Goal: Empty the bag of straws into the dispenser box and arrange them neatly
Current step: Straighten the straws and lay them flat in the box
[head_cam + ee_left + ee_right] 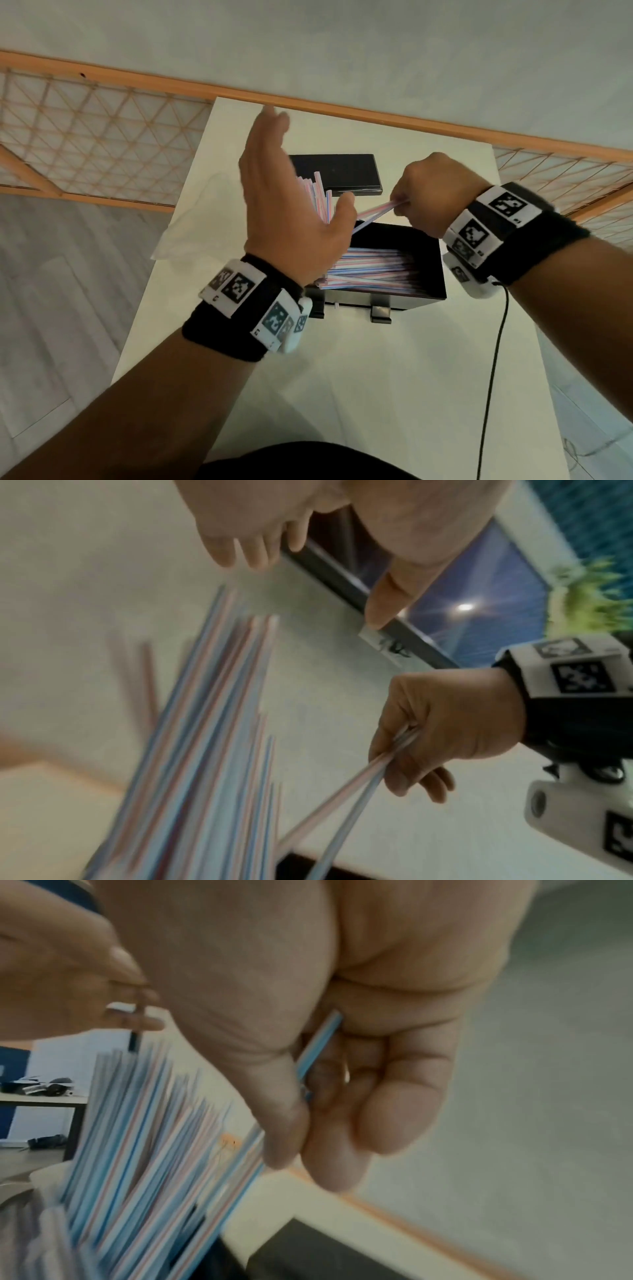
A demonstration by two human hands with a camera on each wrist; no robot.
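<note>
White table, near edge bare; black dispenser box at centre, striped straws lying flat inside; left hand above it, fingers straight and spread, holding nothing; right hand pinching two straws; a standing bunch tilted behind the left palm; black lid beyond.

A white table stands against an orange-framed lattice railing. Directly on it: a black dispenser box, open at the top and loaded with striped straws; behind that, a flat black lid; at the left edge, a clear plastic bag, crumpled. A black cable crosses the right side.
</note>
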